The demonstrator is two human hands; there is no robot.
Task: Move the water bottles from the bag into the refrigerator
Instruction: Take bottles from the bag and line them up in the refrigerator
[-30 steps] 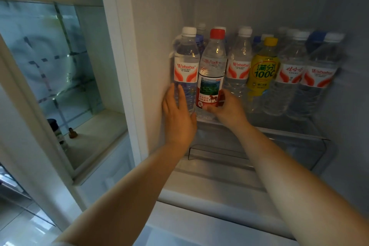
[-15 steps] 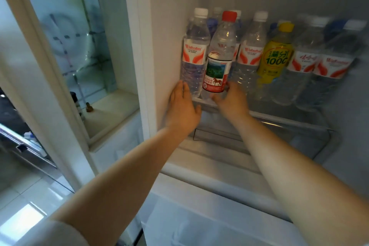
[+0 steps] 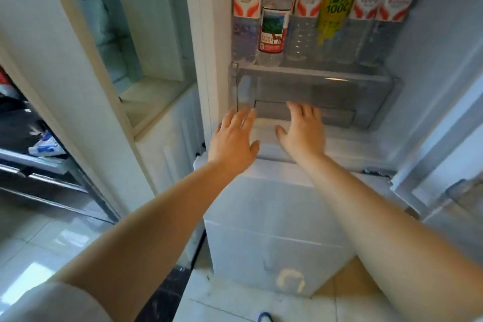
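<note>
At the refrigerator shelf's (image 3: pixel 308 70) left front edge, the upright red-labelled water bottle (image 3: pixel 273 26) stands in a row of bottles, directly above the left hand (image 3: pixel 234 138) and right hand (image 3: pixel 303 131), both spread, empty and below the shelf, the bag unseen.

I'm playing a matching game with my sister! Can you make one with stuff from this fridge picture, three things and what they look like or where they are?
Things:
1. yellow bottle
2. bottle with the horse label
3. left hand

Descriptions:
A. open, holding nothing, below the shelf
B. second from the left in the front row
C. stands between clear water bottles, green writing on it

Pairs: 1-C, 2-B, 3-A
</note>
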